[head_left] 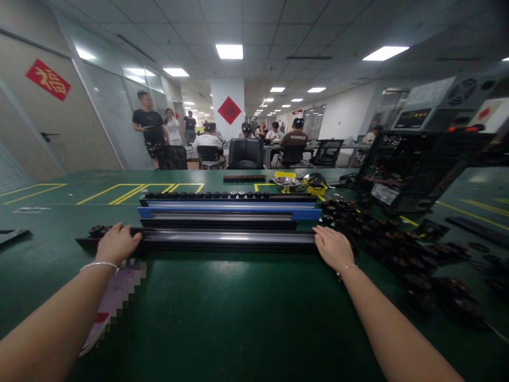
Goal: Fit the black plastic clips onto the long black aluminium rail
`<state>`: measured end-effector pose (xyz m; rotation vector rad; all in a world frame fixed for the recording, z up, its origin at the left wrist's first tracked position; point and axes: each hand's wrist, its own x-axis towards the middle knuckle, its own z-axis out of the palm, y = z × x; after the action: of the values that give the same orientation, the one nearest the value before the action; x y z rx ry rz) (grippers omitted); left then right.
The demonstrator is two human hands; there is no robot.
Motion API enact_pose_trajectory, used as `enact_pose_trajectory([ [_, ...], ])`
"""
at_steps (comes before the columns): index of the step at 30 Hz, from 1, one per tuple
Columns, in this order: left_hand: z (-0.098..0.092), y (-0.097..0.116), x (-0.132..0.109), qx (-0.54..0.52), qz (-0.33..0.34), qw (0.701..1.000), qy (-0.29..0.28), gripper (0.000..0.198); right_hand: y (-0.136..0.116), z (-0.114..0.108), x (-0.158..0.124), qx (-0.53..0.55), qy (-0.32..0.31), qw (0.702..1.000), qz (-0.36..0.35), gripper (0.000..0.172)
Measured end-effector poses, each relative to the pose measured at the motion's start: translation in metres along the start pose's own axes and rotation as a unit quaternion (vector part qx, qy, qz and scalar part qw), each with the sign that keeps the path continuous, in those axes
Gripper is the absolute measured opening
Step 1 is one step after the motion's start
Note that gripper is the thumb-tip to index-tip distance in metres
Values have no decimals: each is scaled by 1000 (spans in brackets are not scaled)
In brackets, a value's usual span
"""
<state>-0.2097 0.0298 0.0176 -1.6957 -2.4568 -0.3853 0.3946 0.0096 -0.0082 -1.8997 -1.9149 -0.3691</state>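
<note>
A long black cartridge-like bar with a shiny grey roller (230, 237) lies crosswise on the green table in front of me. My left hand (118, 243) is closed over it near its left end, fingers on top. At the right end my right hand (334, 248) grips it the same way, with the fingertips bent over the top edge. Both thumbs are mostly hidden. Just behind it lies a similar blue-and-black bar (230, 205), and beyond that a black strip with a row of small knobs (207, 196).
Small black parts (377, 233) are heaped at the right, before an opened computer case (397, 170). A pinkish flat object (115, 302), partly blurred out, lies beneath my left forearm. A metal dish (287, 182) and yellow items sit farther back. Several people are in the background.
</note>
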Motion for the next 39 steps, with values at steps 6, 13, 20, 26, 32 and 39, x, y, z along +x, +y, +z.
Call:
enact_pose_trajectory([
  [6, -5, 7, 2, 13, -54, 998, -1, 75, -6, -6, 2, -4, -48, 998, 50, 45],
  [13, -8, 9, -3, -3, -72, 997, -18, 71, -18, -5, 3, -2, -56, 986, 155, 41],
  [20, -13, 15, -7, -21, -90, 995, -21, 69, -18, -3, 0, -16, -35, 983, 182, 43],
  [26, -14, 21, -11, -41, -104, 994, -17, 71, -19, -1, -3, 5, 1, 984, 179, 43],
  [32, -12, 17, -6, -66, -118, 990, -38, 66, -6, 8, -2, 80, 110, 967, 214, 41],
  [39, -11, 15, -5, -76, -120, 989, -43, 66, 0, 4, -2, 128, 56, 948, 285, 42],
])
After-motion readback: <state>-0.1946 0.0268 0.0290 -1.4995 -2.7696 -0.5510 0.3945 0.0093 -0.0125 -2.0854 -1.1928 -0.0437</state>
